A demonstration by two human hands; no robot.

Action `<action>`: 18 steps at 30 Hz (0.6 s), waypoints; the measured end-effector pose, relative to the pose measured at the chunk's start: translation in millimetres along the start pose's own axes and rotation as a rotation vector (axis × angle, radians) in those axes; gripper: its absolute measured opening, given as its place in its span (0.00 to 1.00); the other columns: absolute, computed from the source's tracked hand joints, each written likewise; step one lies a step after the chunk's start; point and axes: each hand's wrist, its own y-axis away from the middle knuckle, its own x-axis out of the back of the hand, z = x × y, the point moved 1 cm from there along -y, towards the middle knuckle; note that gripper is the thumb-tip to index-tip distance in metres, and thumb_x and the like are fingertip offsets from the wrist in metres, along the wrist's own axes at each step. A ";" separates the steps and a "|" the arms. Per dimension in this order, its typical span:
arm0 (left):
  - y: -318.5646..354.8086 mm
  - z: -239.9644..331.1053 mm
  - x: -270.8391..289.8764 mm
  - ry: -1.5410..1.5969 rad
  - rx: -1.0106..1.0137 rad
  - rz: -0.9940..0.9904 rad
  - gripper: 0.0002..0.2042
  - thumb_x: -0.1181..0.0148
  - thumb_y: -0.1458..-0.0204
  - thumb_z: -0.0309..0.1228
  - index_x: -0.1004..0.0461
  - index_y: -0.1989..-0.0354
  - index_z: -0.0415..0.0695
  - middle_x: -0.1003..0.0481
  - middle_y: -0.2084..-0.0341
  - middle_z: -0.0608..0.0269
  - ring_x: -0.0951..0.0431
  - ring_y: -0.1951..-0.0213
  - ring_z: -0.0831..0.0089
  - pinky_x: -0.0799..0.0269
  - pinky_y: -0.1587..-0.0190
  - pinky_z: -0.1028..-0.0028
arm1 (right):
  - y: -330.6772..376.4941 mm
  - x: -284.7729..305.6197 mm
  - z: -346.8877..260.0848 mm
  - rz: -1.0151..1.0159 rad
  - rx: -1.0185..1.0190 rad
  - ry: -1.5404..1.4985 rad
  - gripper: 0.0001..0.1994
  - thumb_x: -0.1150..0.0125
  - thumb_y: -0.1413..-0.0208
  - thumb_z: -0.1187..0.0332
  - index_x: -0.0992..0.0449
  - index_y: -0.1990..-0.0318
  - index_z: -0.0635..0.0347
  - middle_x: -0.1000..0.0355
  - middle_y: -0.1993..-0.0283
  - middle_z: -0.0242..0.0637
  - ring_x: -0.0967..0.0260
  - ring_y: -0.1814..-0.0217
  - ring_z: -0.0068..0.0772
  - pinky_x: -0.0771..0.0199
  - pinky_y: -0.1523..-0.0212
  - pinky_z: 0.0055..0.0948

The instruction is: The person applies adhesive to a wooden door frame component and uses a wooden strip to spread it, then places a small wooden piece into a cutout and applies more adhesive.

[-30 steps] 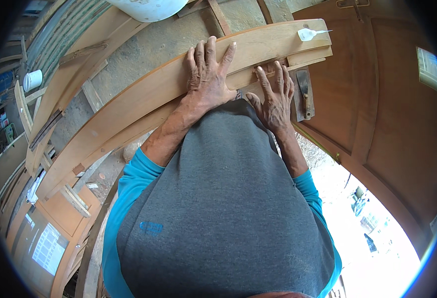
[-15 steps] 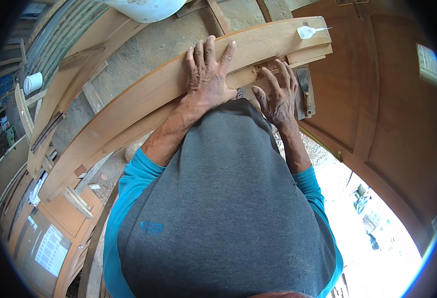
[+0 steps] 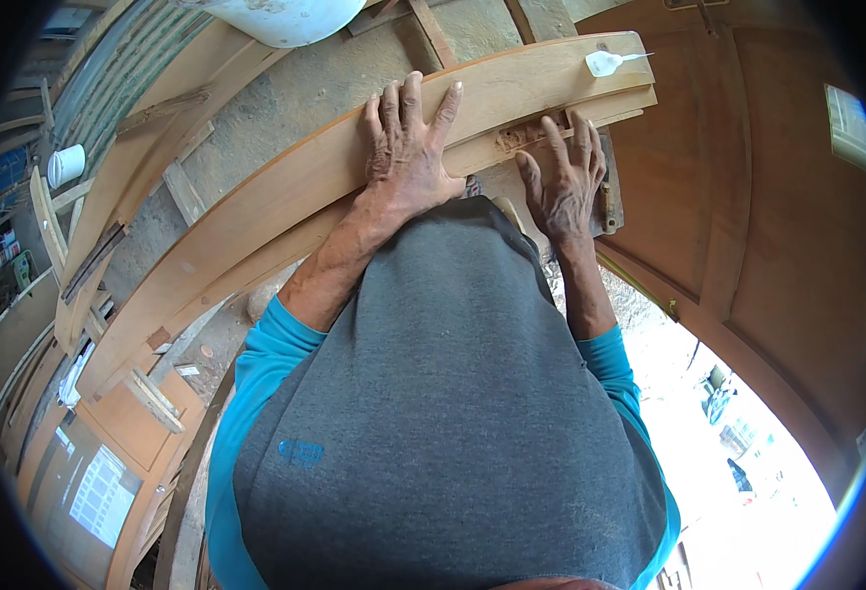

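Observation:
A long, plain wooden board (image 3: pixel 256 202) runs across in front of me, bending in the wide view. My left hand (image 3: pixel 405 147) lies flat on it with fingers spread, thumb at the near edge. My right hand (image 3: pixel 567 182) is open and empty, fingers apart, just right of a rough cut-out recess (image 3: pixel 526 135) in the board's near strip. Beside that hand lies a flat-bladed tool with a wooden handle (image 3: pixel 607 206); my fingers cover its blade. A small white squeeze bottle with a thin nozzle (image 3: pixel 604 64) rests on the board's right end.
Large brown wooden panels (image 3: pixel 787 197) stand at the right. A white bucket (image 3: pixel 290 20) sits beyond the board, with a smaller white pot (image 3: pixel 66 164) at the left. Curved boards and offcuts (image 3: pixel 185 192) lie to the left. A glazed wooden door (image 3: pixel 98 492) is at lower left.
My right hand has moved right, off the recess, exposing more of it and covering the tool's blade. Its fingers have straightened. My left hand stays on the board.

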 end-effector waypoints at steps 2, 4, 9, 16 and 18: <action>-0.4 1.0 0.3 -0.007 0.003 -0.003 0.63 0.19 0.70 0.46 0.46 0.17 0.57 0.50 0.25 0.34 0.51 0.25 0.33 0.59 0.24 0.33 | -1.3 -5.1 3.9 0.001 -0.044 0.013 0.34 0.35 0.34 0.44 0.28 0.27 0.51 0.45 0.20 0.54 0.52 0.17 0.62 0.53 0.22 0.60; -0.2 1.9 0.8 -0.003 0.006 -0.003 0.63 0.19 0.70 0.47 0.46 0.17 0.57 0.50 0.25 0.34 0.51 0.25 0.33 0.59 0.24 0.33 | -1.7 -3.5 3.9 -0.025 -0.015 0.017 0.34 0.36 0.34 0.43 0.28 0.27 0.52 0.46 0.19 0.55 0.53 0.16 0.62 0.53 0.22 0.61; -0.5 1.5 0.0 -0.002 0.004 -0.005 0.63 0.19 0.70 0.47 0.46 0.17 0.57 0.50 0.25 0.34 0.51 0.25 0.33 0.59 0.24 0.33 | -4.1 -0.4 3.0 -0.002 -0.060 0.004 0.34 0.37 0.32 0.43 0.29 0.27 0.53 0.48 0.19 0.57 0.55 0.16 0.63 0.53 0.22 0.60; -0.2 0.7 -1.0 0.007 0.002 0.003 0.63 0.20 0.71 0.47 0.45 0.17 0.57 0.50 0.25 0.34 0.51 0.25 0.33 0.60 0.24 0.32 | 0.3 6.0 2.8 -0.024 0.065 -0.019 0.34 0.34 0.35 0.43 0.27 0.27 0.50 0.46 0.19 0.56 0.52 0.16 0.61 0.51 0.22 0.58; 0.3 0.5 -1.3 0.007 0.004 0.007 0.63 0.20 0.70 0.46 0.45 0.17 0.57 0.50 0.25 0.34 0.51 0.25 0.33 0.60 0.24 0.32 | 4.1 5.6 2.9 -0.030 0.086 -0.041 0.33 0.34 0.35 0.44 0.26 0.28 0.50 0.45 0.19 0.56 0.52 0.16 0.62 0.51 0.22 0.58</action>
